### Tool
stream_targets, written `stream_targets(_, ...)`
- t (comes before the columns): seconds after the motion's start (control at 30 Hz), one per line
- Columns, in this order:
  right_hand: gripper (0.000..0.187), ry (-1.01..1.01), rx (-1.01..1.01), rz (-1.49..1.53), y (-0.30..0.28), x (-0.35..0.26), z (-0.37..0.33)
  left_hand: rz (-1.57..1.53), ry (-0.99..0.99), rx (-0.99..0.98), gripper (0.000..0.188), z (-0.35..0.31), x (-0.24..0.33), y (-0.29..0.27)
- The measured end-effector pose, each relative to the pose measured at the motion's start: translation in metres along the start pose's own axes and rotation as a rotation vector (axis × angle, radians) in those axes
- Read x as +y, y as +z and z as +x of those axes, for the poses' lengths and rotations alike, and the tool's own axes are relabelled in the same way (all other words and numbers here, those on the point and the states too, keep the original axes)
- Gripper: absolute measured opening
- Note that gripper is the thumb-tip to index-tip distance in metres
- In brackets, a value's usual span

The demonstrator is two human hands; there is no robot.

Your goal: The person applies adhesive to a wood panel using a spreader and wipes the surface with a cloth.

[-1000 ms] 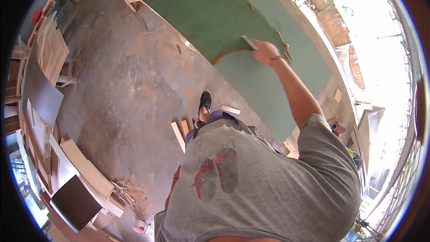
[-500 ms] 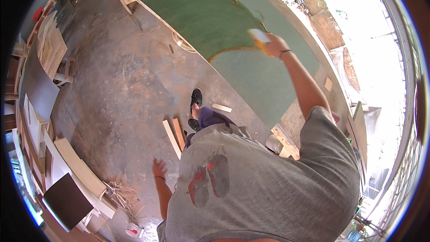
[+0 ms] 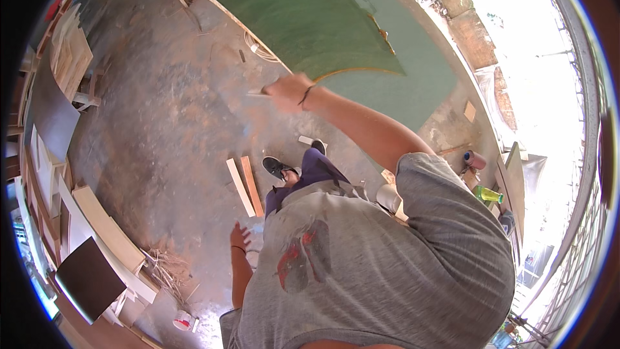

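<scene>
My right hand (image 3: 289, 92) is closed round a flat scraper (image 3: 257, 94), seen nearly edge-on. It is over the near edge of a large green sheet (image 3: 426, 42), at the left end of a curved orange-brown line of glue (image 3: 352, 70). Left of that line the sheet is darker and shinier; to the right it is paler and dull. Farther along, orange-brown glue blobs (image 3: 381, 32) sit on the border of the dark part. My left hand (image 3: 239, 236) hangs low beside my body, fingers apart, holding nothing.
Two wood strips (image 3: 246, 186) lie on the concrete floor (image 3: 155, 123) by my shoes. Stacked boards (image 3: 106, 236) line the left side. A white bucket (image 3: 389, 198), a green bottle (image 3: 488, 195) and a can (image 3: 475, 159) are at my right.
My right hand has swept left with the scraper, from the sheet's middle to its near edge. The glue line now reaches farther right. My feet have shifted; my left hand stays low.
</scene>
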State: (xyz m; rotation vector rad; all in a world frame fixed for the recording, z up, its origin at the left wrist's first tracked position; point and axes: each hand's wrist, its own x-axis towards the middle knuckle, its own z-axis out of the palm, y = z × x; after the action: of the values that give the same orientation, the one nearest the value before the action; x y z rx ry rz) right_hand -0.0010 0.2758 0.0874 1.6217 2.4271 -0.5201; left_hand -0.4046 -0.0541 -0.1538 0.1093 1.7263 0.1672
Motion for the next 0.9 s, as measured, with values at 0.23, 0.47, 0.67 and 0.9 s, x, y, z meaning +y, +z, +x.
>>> stream_targets(0.23, 0.035, 0.351, 0.168, 0.445, -0.056, 0.139, -0.100, -0.229, 0.164, 0.027, 0.072, -0.043, 0.018, 0.020)
stream_targets(0.47, 0.039, 0.518, 0.254, -0.024, 0.046, 0.259, -0.170, -0.093, -0.116, -0.057, 0.070, -0.023, -0.135, 0.077)
stream_targets(0.67, 0.047, 0.083, 0.088, 0.068, 0.008, 0.067, -0.075, -0.007, -0.192, -0.054, 0.064, -0.007, -0.116, 0.101)
stream_targets(0.9, 0.039, -0.016, 0.078, 0.227, -0.020, 0.023, -0.124, -0.086, 0.353, 0.011, 0.063, -0.066, 0.010, 0.141)
